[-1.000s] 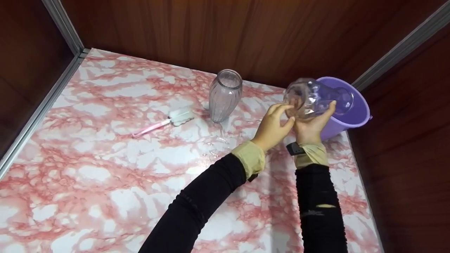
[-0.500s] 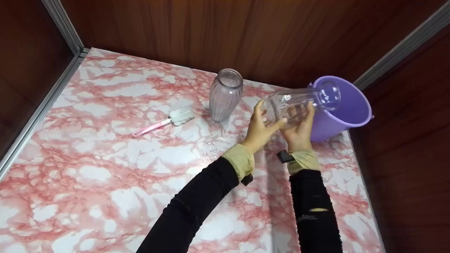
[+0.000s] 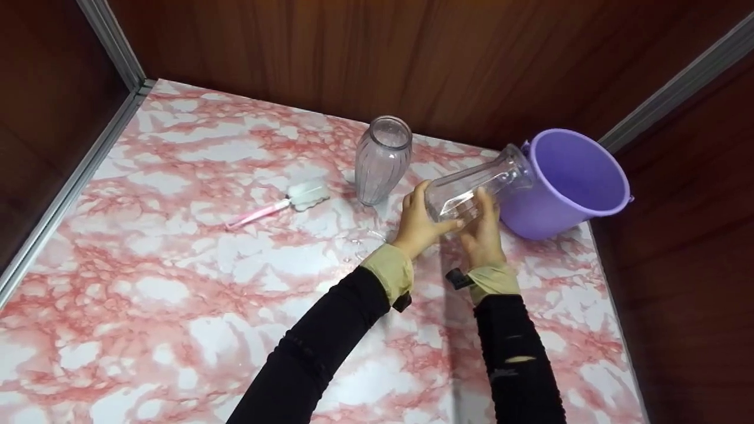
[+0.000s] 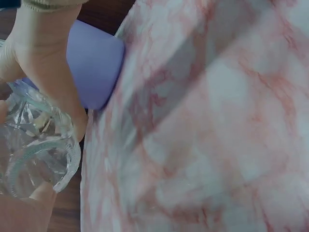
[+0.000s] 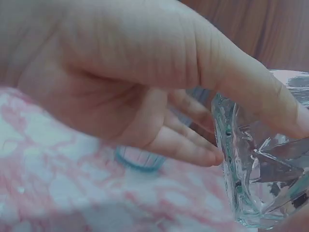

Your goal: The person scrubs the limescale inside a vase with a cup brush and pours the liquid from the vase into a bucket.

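A clear glass vase [image 3: 468, 184] is held tilted in the air, its flared mouth up and to the right beside the purple bucket [image 3: 533, 215]. My left hand [image 3: 419, 227] grips it around the base end. Along its underside my right hand [image 3: 486, 235] holds the body, thumb up on the near side. The right wrist view shows the vase's thick faceted base [image 5: 260, 188] between thumb and fingers. In the left wrist view, the round glass base [image 4: 70, 159] lies by the left fingertips. Behind stands a second, ribbed glass vase [image 3: 382, 168], upright.
A sponge brush [image 3: 306, 195] with a pink handle lies left of the standing vase. Water drops [image 3: 359, 241] spot the marbled tabletop [image 3: 177, 330] in front of it. Dark wood panels [image 3: 330, 59] close off the back and both sides.
Both hands have drawn the vase left and toward me, away from the bucket. Its mouth has moved from over the bucket to beside the bucket's left rim.
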Action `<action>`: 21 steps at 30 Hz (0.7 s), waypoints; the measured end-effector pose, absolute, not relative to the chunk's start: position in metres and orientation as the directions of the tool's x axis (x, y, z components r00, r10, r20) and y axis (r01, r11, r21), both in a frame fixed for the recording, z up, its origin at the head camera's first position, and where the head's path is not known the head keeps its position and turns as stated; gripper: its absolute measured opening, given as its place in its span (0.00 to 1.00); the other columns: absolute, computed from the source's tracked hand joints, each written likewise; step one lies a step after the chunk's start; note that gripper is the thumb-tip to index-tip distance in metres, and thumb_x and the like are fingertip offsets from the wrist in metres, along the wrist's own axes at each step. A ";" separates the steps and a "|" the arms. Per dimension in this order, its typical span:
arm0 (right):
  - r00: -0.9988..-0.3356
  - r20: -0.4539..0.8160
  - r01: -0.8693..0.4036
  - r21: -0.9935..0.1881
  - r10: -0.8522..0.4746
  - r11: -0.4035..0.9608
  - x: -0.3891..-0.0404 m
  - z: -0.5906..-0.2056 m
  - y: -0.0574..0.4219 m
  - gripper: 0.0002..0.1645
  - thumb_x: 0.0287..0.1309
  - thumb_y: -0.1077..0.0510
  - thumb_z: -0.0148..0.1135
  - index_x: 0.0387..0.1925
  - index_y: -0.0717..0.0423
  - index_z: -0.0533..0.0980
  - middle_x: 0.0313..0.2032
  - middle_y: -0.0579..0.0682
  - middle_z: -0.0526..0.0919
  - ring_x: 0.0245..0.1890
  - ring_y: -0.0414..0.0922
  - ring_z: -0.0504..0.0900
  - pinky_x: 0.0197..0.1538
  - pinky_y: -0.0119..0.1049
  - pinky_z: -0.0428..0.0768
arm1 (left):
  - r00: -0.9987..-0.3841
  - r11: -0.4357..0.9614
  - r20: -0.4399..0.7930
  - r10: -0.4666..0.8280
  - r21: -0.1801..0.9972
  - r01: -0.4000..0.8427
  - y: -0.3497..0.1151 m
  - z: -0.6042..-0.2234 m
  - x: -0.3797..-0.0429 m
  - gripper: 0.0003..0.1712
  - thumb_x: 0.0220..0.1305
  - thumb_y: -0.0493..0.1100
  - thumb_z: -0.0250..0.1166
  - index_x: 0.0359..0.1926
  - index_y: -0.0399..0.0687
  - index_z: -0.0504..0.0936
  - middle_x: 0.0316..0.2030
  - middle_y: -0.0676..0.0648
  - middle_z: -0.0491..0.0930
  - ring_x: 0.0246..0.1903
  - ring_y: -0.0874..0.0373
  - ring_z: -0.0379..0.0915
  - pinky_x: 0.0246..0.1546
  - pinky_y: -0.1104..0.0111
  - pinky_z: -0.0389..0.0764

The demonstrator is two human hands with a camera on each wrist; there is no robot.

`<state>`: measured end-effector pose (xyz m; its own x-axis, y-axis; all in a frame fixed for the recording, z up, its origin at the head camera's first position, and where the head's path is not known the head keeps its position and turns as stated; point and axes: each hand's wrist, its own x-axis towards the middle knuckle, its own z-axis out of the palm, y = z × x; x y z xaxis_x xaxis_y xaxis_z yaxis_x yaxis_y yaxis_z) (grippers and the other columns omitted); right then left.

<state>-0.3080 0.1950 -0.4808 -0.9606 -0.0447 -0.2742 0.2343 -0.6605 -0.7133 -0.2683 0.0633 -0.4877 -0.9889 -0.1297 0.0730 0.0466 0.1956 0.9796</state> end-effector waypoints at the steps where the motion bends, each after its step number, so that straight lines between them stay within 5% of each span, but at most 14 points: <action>1: -0.957 -0.288 0.237 -0.738 -0.023 -0.631 -0.306 -0.483 0.195 0.41 0.56 0.50 0.69 0.64 0.41 0.55 0.57 0.50 0.69 0.59 0.49 0.68 0.58 0.45 0.73 | -0.990 0.206 0.065 -0.121 0.978 0.039 0.062 -0.489 -0.268 0.58 0.41 0.48 0.81 0.71 0.48 0.57 0.65 0.37 0.59 0.62 0.46 0.61 0.63 0.61 0.65; 4: -0.954 -0.298 0.246 -0.806 0.010 -0.539 -0.304 -0.490 0.194 0.50 0.56 0.50 0.68 0.70 0.35 0.46 0.64 0.51 0.62 0.66 0.50 0.61 0.64 0.53 0.65 | -0.994 0.239 0.050 -0.094 0.971 0.026 0.059 -0.495 -0.269 0.56 0.43 0.44 0.80 0.71 0.47 0.58 0.66 0.37 0.58 0.63 0.46 0.62 0.64 0.63 0.65; 8: -0.971 -0.234 0.192 -0.876 0.041 -0.443 -0.302 -0.499 0.192 0.43 0.58 0.55 0.67 0.70 0.42 0.55 0.62 0.51 0.64 0.64 0.50 0.62 0.66 0.56 0.60 | -0.998 0.265 0.019 -0.058 0.964 0.003 0.056 -0.500 -0.269 0.56 0.43 0.41 0.79 0.71 0.47 0.58 0.66 0.37 0.58 0.63 0.46 0.62 0.64 0.64 0.64; 15: -0.989 -0.088 0.051 -0.959 0.119 -0.280 -0.303 -0.509 0.182 0.47 0.52 0.65 0.66 0.70 0.54 0.54 0.66 0.55 0.60 0.67 0.46 0.58 0.69 0.39 0.57 | -0.999 0.364 -0.028 -0.039 0.931 -0.040 0.047 -0.507 -0.269 0.55 0.43 0.38 0.78 0.70 0.43 0.58 0.66 0.36 0.60 0.62 0.45 0.64 0.64 0.62 0.66; 21: -0.987 -0.013 -0.029 -0.965 0.159 -0.260 -0.302 -0.517 0.173 0.42 0.47 0.73 0.65 0.64 0.60 0.60 0.58 0.56 0.67 0.57 0.52 0.67 0.60 0.36 0.69 | -0.999 0.418 -0.041 -0.033 0.907 -0.051 0.044 -0.514 -0.269 0.56 0.42 0.37 0.78 0.71 0.39 0.57 0.67 0.35 0.59 0.60 0.43 0.66 0.62 0.61 0.68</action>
